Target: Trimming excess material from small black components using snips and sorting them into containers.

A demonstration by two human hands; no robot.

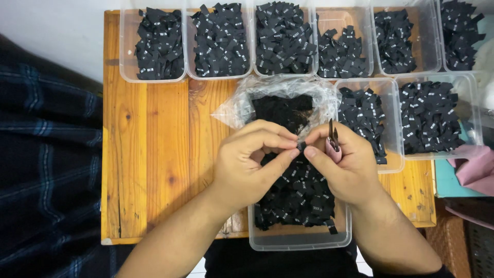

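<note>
Black label [301, 146] pinched between left hand [252, 162] and right hand [346, 167] fingertips; both grips touching.

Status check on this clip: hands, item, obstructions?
Both hands pinch one small black label. Right hand also holds pink snips; left hand only the label. Label-filled clear tub beneath; nothing obstructing.

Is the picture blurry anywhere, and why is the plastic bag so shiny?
In the head view, both hands, left hand and right hand, look sharp, pinching a small black label; the clear plastic bag shines where light glares off its creases; the table edge bows slightly, a lens distortion; the plaid cloth at the left sits dim and soft.
</note>
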